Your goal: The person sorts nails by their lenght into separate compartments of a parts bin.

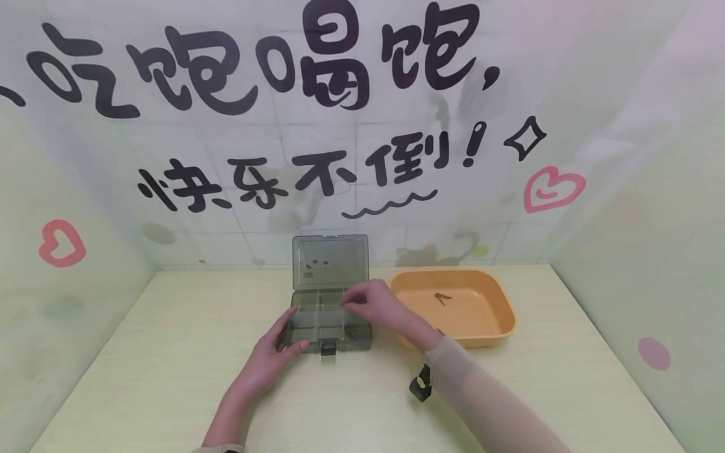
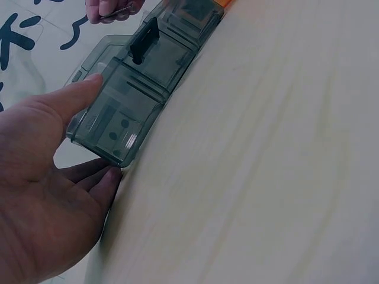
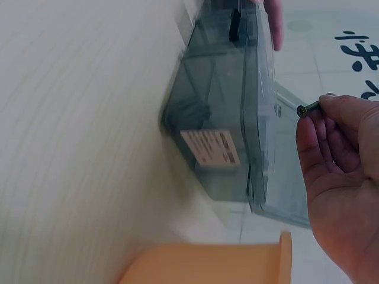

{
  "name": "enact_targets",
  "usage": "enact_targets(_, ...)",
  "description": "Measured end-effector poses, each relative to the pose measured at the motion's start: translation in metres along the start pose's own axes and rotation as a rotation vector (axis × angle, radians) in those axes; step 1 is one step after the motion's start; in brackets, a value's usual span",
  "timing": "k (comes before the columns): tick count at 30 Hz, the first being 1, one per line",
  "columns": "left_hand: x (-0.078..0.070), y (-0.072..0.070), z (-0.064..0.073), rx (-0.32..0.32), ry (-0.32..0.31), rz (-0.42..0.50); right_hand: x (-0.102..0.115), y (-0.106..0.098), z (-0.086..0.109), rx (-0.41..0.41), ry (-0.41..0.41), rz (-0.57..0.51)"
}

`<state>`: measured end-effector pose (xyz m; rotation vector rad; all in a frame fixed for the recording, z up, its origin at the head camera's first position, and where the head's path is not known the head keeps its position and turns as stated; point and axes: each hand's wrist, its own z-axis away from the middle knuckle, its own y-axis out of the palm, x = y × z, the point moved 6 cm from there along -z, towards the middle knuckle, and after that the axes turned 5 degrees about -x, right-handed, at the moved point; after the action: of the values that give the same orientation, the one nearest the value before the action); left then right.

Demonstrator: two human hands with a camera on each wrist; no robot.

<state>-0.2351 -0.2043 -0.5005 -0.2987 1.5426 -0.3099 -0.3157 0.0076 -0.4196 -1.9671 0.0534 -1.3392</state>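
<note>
A translucent grey compartment box [image 1: 304, 335] stands on the table, its hinged lid [image 1: 331, 261] raised at the back. My left hand [image 1: 266, 360] holds the box at its left end, thumb on the front edge and fingers around the side. Between thumb and fingertips, my right hand [image 1: 379, 306] pinches a screw [image 3: 310, 109] above the box's right part; the right wrist view shows its recessed head. Several screws [image 1: 352, 333] lie in the front right compartment. Small pieces also show in the back compartments, too small to make out.
To the right of the box sits an orange tray [image 1: 464, 341] with a few screws [image 1: 442, 298] inside, partly behind my right forearm. A black wrist device [image 1: 421, 384] hangs by the right sleeve. Printed curtain walls [image 1: 255, 239] enclose the table's back and sides.
</note>
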Motion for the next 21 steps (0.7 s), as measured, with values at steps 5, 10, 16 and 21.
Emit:
enact_targets(5, 0.002, 0.000, 0.000, -0.002, -0.013, 0.001, 0.005, 0.014, -0.004, 0.004, -0.022, 0.011)
enact_targets(10, 0.002, -0.001, 0.001, -0.006, -0.011, -0.011, 0.009, 0.024, -0.006, 0.002, -0.047, 0.028)
enact_targets(16, 0.003, -0.001, 0.002, -0.006, -0.013, -0.015, 0.006, 0.032, -0.005, 0.009, -0.033, 0.072)
enact_targets(21, 0.002, 0.000, 0.001, -0.005, -0.007, -0.006, 0.003, 0.032, -0.006, 0.006, -0.024, 0.074)
